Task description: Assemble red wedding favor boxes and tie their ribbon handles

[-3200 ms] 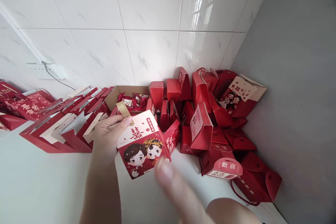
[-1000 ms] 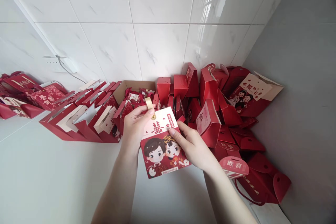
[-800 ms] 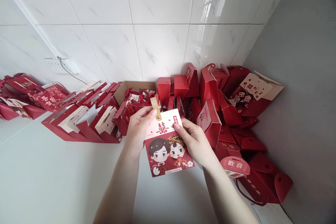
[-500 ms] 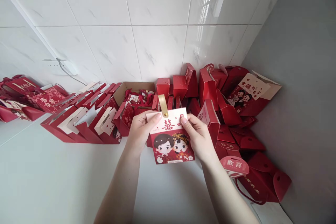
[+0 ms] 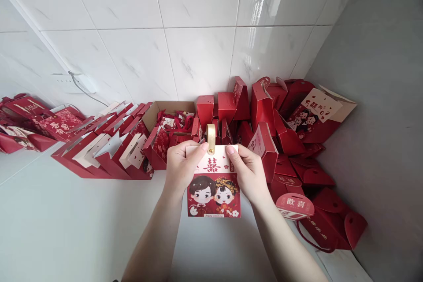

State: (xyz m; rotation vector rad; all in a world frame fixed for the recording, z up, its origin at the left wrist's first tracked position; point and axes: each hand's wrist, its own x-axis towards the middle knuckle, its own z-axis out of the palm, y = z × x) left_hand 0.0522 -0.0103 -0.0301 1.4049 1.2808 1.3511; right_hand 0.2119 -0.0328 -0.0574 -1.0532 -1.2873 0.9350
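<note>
1. The gift box point(image 5: 214, 180) is held up over the tabletop point(image 5: 82, 229), in the middle of the view, its printed front turned towards the wearer and its bottom edge nearly level.
2. Its upper band is cream, with a large red character point(image 5: 212, 165) at the centre, little red hearts and a small flower; a red label at the right is partly covered by a thumb.
3. Below, the ground is deep red, bearing two cartoon figures side by side: one with short dark hair, the other wearing a golden headdress.
4. White floral shapes sit near both lower corners, and a pale strip point(image 5: 214, 216) between them reads "happy wedding".
5. A gold strap point(image 5: 211, 146) stands in a loop above the top edge, with a round stud at its base.
6. The left hand point(image 5: 181, 165) pinches the upper left corner, its thumb on the front beside the strap.
7. The right hand point(image 5: 249, 169) grips the upper right corner, thumb also in front; the fingers behind are largely hidden.
8. Behind stand red boxes point(image 5: 264, 105) and a row of red bags point(image 5: 99, 154).
</note>
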